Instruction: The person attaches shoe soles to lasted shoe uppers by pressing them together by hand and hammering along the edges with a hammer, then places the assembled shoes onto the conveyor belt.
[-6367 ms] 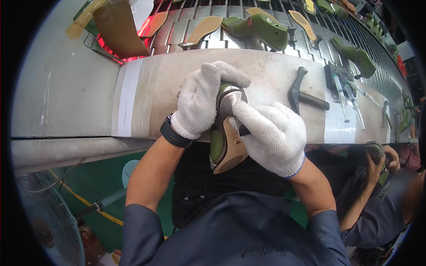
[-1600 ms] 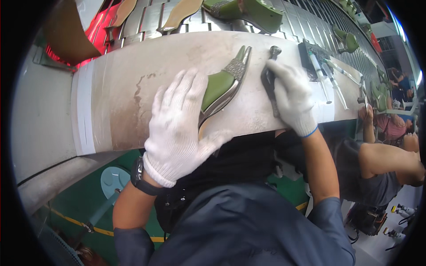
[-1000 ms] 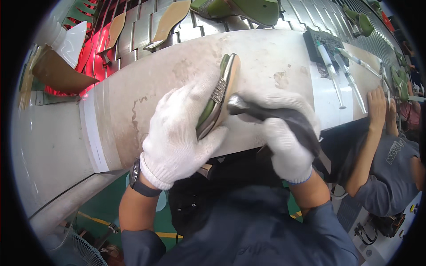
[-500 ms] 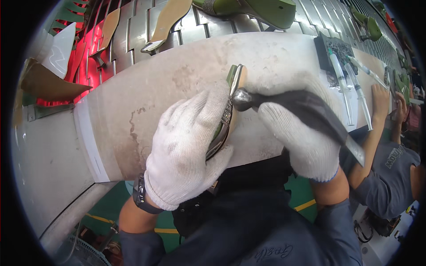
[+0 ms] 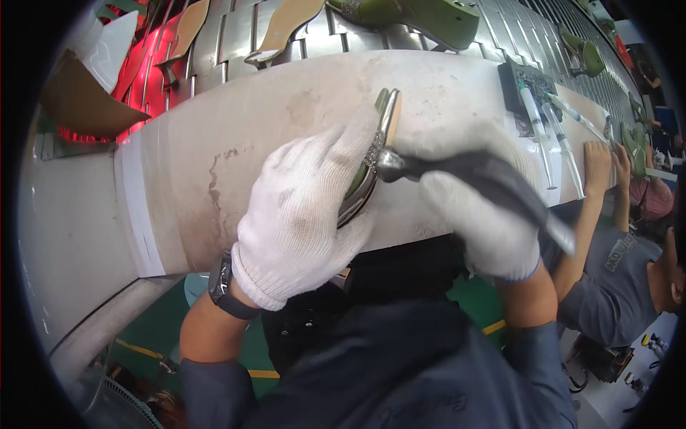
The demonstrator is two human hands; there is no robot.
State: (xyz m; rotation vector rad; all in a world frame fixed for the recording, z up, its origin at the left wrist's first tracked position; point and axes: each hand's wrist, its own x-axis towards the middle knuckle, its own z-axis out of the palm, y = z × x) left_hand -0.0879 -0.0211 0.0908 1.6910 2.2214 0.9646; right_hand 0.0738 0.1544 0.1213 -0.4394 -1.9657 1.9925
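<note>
A green shoe point(image 5: 376, 143) with a tan sole edge and a glittery trim stands on its side on the pale bench top point(image 5: 236, 129). My left hand point(image 5: 304, 214), in a white knit glove, clasps it from the left. My right hand point(image 5: 486, 214), also gloved, grips a dark hammer point(image 5: 464, 171) whose metal head touches the shoe's edge. The handle is motion-blurred and sticks out to the lower right.
A slatted metal conveyor point(image 5: 236, 36) runs behind the bench with tan soles point(image 5: 286, 21) and green shoes point(image 5: 421, 14). Syringe-like tubes point(image 5: 543, 121) lie at the right. A co-worker point(image 5: 629, 243) in a grey shirt leans on the bench there. Red-lit trays point(image 5: 150, 79) sit at the far left.
Over six seconds the shoe went from held up in both hands to lying on the bench; my right hand picked up the hammer. In the last second the hammer head stays against the shoe's edge.
</note>
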